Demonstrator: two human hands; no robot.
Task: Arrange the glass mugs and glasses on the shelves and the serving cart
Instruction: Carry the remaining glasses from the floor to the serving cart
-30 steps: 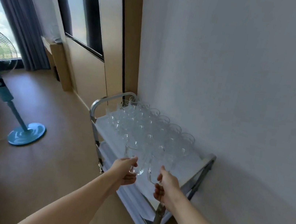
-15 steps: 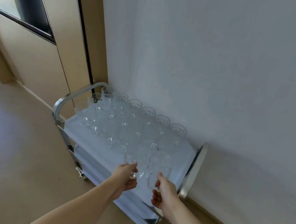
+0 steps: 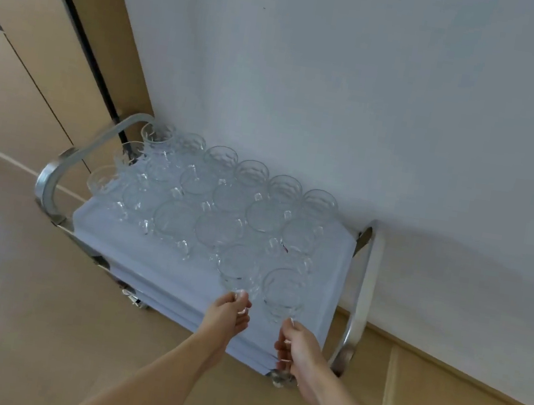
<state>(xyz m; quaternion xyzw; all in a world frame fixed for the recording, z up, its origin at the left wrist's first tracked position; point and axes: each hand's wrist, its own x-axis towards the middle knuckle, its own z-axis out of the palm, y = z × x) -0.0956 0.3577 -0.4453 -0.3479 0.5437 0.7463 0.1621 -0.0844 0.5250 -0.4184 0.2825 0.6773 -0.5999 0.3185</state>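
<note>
At the serving cart [image 3: 360,285] near edge, left hand [image 3: 228,314] and right hand [image 3: 300,349] fingers each pinch a glass mug [image 3: 238,267], [image 3: 283,291] by its handle.

Clear glass mugs [image 3: 219,236]; shiny metal cart [image 3: 359,306].

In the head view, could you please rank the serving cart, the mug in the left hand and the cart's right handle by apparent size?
1. serving cart
2. right handle
3. mug that the left hand holds; it is nearer the camera, yet looks smallest.
</note>
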